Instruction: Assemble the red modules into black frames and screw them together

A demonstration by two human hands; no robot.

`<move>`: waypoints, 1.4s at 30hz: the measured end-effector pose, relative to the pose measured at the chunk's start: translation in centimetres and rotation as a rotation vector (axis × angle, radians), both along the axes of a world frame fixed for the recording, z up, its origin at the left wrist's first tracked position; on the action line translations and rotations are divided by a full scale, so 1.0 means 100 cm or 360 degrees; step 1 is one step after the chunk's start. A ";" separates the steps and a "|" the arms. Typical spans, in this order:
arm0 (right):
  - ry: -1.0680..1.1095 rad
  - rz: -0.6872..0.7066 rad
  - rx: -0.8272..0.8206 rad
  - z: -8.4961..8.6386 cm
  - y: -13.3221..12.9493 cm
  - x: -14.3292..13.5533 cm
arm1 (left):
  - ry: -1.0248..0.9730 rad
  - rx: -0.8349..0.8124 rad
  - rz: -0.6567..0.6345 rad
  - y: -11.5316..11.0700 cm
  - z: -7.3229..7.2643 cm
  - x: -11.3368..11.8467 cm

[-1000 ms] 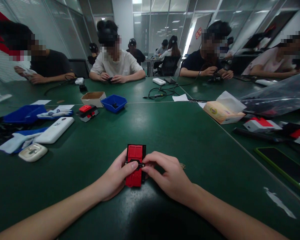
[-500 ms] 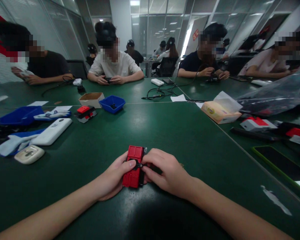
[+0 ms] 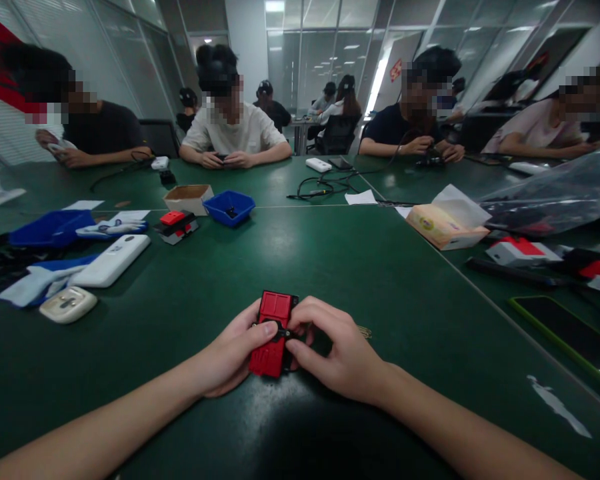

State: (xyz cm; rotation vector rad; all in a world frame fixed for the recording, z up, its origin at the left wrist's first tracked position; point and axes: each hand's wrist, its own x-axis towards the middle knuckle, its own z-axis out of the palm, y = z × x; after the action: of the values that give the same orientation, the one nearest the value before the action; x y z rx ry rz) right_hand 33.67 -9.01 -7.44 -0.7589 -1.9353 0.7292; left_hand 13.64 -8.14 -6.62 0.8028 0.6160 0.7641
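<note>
A red block-shaped device [image 3: 275, 305] with black edges is held over the near middle of the table. Across its middle runs a small black bracket [image 3: 282, 332]. My left hand [image 3: 243, 340] wraps round the device from the left, its thumb pressing on the bracket. From the right, my right hand [image 3: 333, 343] closes its thumb and index finger about the bracket's outer end; its other fingers curl behind. The underside of the device is hidden by my hands. A thin yellowish bundle [image 3: 364, 331] lies just beyond my right hand.
To the left are a white case [image 3: 116, 260], gloves [image 3: 45, 280], a cream square object [image 3: 69, 305] and a red-grey device [image 3: 177, 227]. Farther back stands a blue bin [image 3: 230, 207]. A tissue pack [image 3: 447, 223] and a green-edged phone [image 3: 565, 333] lie right. Several people sit opposite.
The whole view has shifted slightly, so things appear a little farther right. My right thumb and finger have moved slightly at the bracket's end; my left grip is unchanged.
</note>
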 end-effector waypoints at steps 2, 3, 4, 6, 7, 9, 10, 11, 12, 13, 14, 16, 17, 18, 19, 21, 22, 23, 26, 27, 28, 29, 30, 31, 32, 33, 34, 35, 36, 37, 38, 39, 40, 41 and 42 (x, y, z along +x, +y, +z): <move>-0.0026 0.0019 -0.0012 -0.003 0.000 0.000 | 0.0028 0.0029 0.0039 0.000 -0.002 0.000; -0.0046 0.0029 -0.0001 -0.004 0.000 0.001 | 0.0046 0.0046 0.0043 -0.001 -0.003 0.000; -0.0067 0.0043 0.0020 -0.004 0.000 0.001 | 0.0065 0.0069 0.0048 -0.001 -0.004 0.000; -0.0120 0.0061 0.0087 0.000 0.001 0.003 | 0.0109 0.0124 0.0070 -0.001 -0.006 0.000; -0.0172 0.0063 0.0130 0.003 0.002 0.004 | 0.0133 0.0156 0.0100 -0.001 -0.007 0.000; -0.0390 0.0040 0.0231 0.013 0.002 0.012 | 0.0159 0.0213 0.0167 -0.001 -0.010 -0.001; -0.0573 -0.0034 0.0274 0.018 0.002 0.019 | 0.0166 0.0231 0.0184 -0.001 -0.010 -0.001; -0.0776 -0.0153 0.0286 0.023 0.002 0.027 | 0.0174 0.0242 0.0189 -0.001 -0.011 -0.002; -0.0949 -0.0275 0.0289 0.026 0.002 0.036 | 0.0185 0.0248 0.0189 -0.001 -0.011 -0.002; -0.1089 -0.0389 0.0284 0.028 0.002 0.047 | 0.0202 0.0253 0.0186 -0.001 -0.011 -0.002; -0.1212 -0.0468 0.0259 0.028 0.002 0.058 | 0.0225 0.0262 0.0193 -0.001 -0.011 -0.002; -0.1371 -0.0465 0.0163 0.025 0.002 0.077 | 0.0267 0.0290 0.0231 -0.001 -0.011 -0.001; -0.1395 -0.0396 0.0094 0.023 0.003 0.084 | 0.0284 0.0302 0.0250 -0.001 -0.011 0.000; -0.1387 -0.0330 0.0015 0.021 0.003 0.088 | 0.0299 0.0311 0.0263 -0.001 -0.011 0.000; -0.1362 -0.0269 -0.0023 0.019 0.004 0.090 | 0.0312 0.0321 0.0275 -0.001 -0.011 0.001; -0.1239 -0.0259 0.0002 0.020 0.005 0.087 | 0.0335 0.0349 0.0299 -0.001 -0.012 0.002; -0.1157 -0.0277 0.0028 0.021 0.005 0.084 | 0.0344 0.0365 0.0311 -0.001 -0.012 0.002; -0.1089 -0.0277 0.0053 0.024 0.004 0.080 | 0.0352 0.0377 0.0320 -0.002 -0.012 0.002; -0.0815 -0.0351 0.0270 0.031 0.000 0.069 | 0.0381 0.0405 0.0352 -0.003 -0.011 0.001; -0.0734 -0.0384 0.0367 0.033 -0.003 0.065 | 0.0393 0.0417 0.0363 -0.003 -0.011 0.001; -0.0668 -0.0412 0.0458 0.034 -0.006 0.062 | 0.0406 0.0432 0.0374 -0.003 -0.010 0.001; -0.0623 -0.0429 0.0534 0.035 -0.009 0.059 | 0.0419 0.0448 0.0385 -0.002 -0.010 0.001; -0.0596 -0.0446 0.0588 0.035 -0.013 0.056 | 0.0430 0.0461 0.0396 -0.002 -0.010 0.001; -0.0569 -0.0464 0.0635 0.035 -0.017 0.053 | 0.0437 0.0469 0.0407 -0.001 -0.010 0.001; -0.0528 -0.0488 0.0679 0.034 -0.020 0.051 | 0.0440 0.0472 0.0422 -0.001 -0.010 0.001; -0.0482 -0.0507 0.0725 0.034 -0.024 0.049 | 0.0437 0.0470 0.0437 0.000 -0.010 0.001; -0.0438 -0.0513 0.0773 0.033 -0.027 0.048 | 0.0431 0.0464 0.0453 0.001 -0.010 0.001; -0.0403 -0.0513 0.0820 0.033 -0.030 0.047 | 0.0423 0.0456 0.0469 0.002 -0.010 0.001; -0.0387 -0.0500 0.0865 0.034 -0.032 0.047 | 0.0412 0.0447 0.0480 0.003 -0.010 0.001; -0.0386 -0.0481 0.0905 0.034 -0.034 0.047 | 0.0403 0.0439 0.0488 0.004 -0.010 0.001; -0.0394 -0.0461 0.0940 0.035 -0.036 0.048 | 0.0397 0.0433 0.0489 0.004 -0.011 0.001; -0.0409 -0.0442 0.0966 0.036 -0.037 0.048 | 0.0395 0.0431 0.0486 0.005 -0.011 0.001; -0.0425 -0.0424 0.0985 0.037 -0.037 0.049 | 0.0396 0.0434 0.0478 0.005 -0.011 0.001; -0.0436 -0.0401 0.1003 0.037 -0.037 0.049 | 0.0400 0.0439 0.0472 0.005 -0.011 0.001; -0.0439 -0.0381 0.1022 0.038 -0.036 0.049 | 0.0406 0.0444 0.0471 0.005 -0.012 0.001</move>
State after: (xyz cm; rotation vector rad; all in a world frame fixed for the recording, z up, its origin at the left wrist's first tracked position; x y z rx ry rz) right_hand 38.60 -12.66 -3.69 -0.6836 -2.1003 -0.1607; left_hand 13.78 -7.64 -7.79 1.0904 0.8817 1.0421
